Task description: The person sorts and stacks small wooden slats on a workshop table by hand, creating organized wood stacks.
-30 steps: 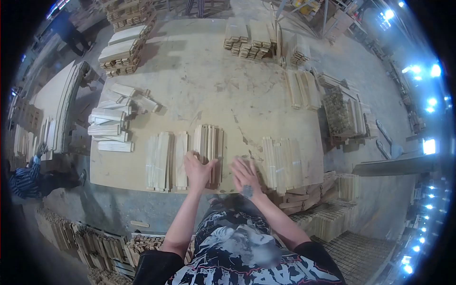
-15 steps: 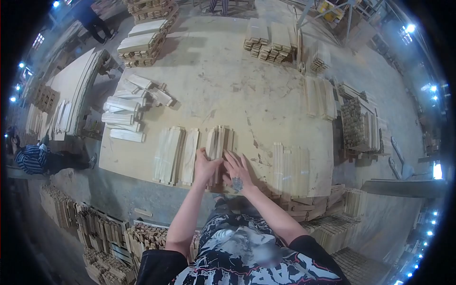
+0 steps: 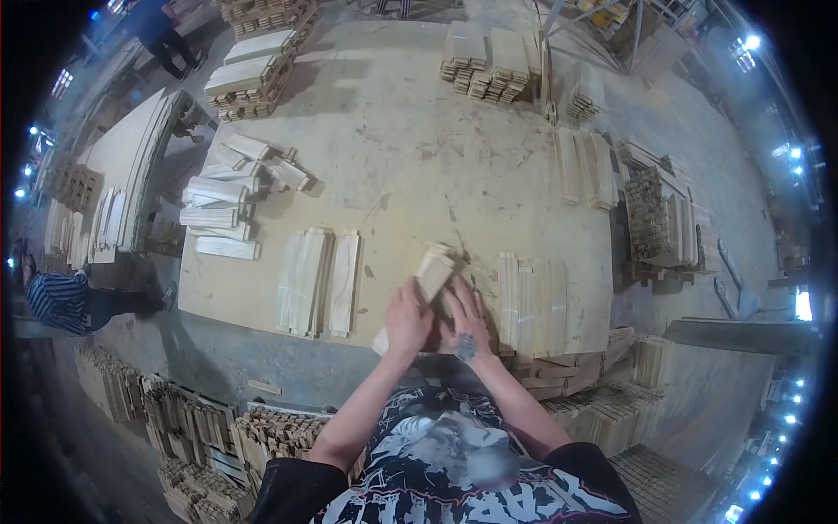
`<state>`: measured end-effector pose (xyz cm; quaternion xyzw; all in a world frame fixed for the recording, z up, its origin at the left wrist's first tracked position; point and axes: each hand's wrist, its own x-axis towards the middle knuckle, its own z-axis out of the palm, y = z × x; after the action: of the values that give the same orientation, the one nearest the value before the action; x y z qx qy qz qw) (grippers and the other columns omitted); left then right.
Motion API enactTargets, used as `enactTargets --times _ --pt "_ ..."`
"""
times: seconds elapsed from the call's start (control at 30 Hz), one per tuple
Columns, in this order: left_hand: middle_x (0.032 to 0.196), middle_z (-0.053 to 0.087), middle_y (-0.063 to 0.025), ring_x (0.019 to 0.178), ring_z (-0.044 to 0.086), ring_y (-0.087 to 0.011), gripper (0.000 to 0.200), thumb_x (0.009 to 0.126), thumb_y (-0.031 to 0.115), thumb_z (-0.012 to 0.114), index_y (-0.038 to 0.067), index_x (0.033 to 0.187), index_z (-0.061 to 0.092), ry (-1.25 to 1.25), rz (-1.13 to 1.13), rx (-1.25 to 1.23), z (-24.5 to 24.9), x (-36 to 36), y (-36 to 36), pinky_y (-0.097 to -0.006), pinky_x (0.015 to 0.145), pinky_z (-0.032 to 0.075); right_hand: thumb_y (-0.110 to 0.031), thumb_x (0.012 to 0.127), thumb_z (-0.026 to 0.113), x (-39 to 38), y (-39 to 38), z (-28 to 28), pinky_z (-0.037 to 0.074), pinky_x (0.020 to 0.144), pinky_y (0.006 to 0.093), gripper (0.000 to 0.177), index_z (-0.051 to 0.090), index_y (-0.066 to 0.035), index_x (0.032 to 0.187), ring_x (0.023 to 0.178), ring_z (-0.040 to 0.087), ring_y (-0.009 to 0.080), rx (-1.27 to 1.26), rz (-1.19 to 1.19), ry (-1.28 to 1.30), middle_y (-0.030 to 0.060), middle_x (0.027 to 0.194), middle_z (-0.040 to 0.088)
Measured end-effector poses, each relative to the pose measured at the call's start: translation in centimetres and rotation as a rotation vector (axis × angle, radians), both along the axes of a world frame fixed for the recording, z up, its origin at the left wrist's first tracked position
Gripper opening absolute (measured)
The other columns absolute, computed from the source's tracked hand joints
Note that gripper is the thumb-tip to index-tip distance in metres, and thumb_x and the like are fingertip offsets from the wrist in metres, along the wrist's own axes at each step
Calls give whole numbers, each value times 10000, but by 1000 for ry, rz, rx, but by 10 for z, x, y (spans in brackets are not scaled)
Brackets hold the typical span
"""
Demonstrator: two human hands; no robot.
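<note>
Flat row of pale wooden slats (image 3: 316,281) lies on the plywood worktop (image 3: 393,166). Right of it, the left hand (image 3: 407,320) and right hand (image 3: 465,325) clamp a tilted bundle of pale wooden slats (image 3: 434,269) between them, above the near edge.

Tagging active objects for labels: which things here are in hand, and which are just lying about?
In hand: slat bundle, gripped by left hand, right hand against it.
Lying about: left slat row, right slat row, both on table; loose slat pile; far stacks; person in striped top.
</note>
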<state>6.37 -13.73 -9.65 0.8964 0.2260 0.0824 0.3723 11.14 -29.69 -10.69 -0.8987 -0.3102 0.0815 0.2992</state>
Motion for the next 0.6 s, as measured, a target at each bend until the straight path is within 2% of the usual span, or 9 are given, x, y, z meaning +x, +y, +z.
enactTargets --times 0.07,0.17,0.27,0.37,0.47,0.57,0.6 --pt "1188 609 -246 1050 605 -433 718 797 151 765 19 1431 457 -39 -24 -70 1 -5 -16 -521 897 500 -183 857 709 -5 -21 3 211 1242 580 730 414 -71 1516 1507 293 400 -3 -64 4 228 1624 296" --pt "1165 598 -235 1077 581 -423 695 797 140 767 10 1412 469 -27 50 118 -4 -12 0 -506 916 485 -171 870 714 -15 -49 3 214 1243 562 712 425 -65 1512 1516 272 401 -28 -154 -9 208 1634 294" --pt "1137 588 -220 1099 563 -415 671 798 128 769 2 1390 478 18 121 197 -2 -12 22 -493 936 473 -248 879 718 -18 -67 -1 176 1237 606 752 402 -64 1535 1527 238 418 -105 -196 -19 211 1653 253" --pt "1101 578 -211 1061 568 -414 647 800 110 772 6 1370 485 32 64 173 -5 -6 2 -502 914 476 -281 870 728 -15 -71 2 115 1219 667 798 377 -51 1549 1542 191 426 -153 -259 -25 229 1661 219" --pt "1102 572 -209 1032 569 -401 621 803 98 773 11 1352 496 -14 -26 -31 3 -6 -19 -502 890 477 -314 869 732 -9 -76 0 69 1208 700 852 330 -39 1568 1550 157 436 -168 -287 0 241 1671 172" --pt "1086 572 -186 991 575 -386 607 800 124 799 15 1334 532 20 74 -169 9 -10 -2 -484 840 487 -383 884 718 -7 -81 -2 47 1206 703 908 271 -37 1593 1555 130 440 -199 -265 34 244 1683 125" --pt "1085 574 -186 980 575 -384 599 801 129 801 16 1327 539 25 113 -49 6 -13 10 -483 836 486 -412 890 711 -6 -82 -2 42 1206 703 928 251 -37 1602 1557 122 441 -213 -253 42 245 1687 111"
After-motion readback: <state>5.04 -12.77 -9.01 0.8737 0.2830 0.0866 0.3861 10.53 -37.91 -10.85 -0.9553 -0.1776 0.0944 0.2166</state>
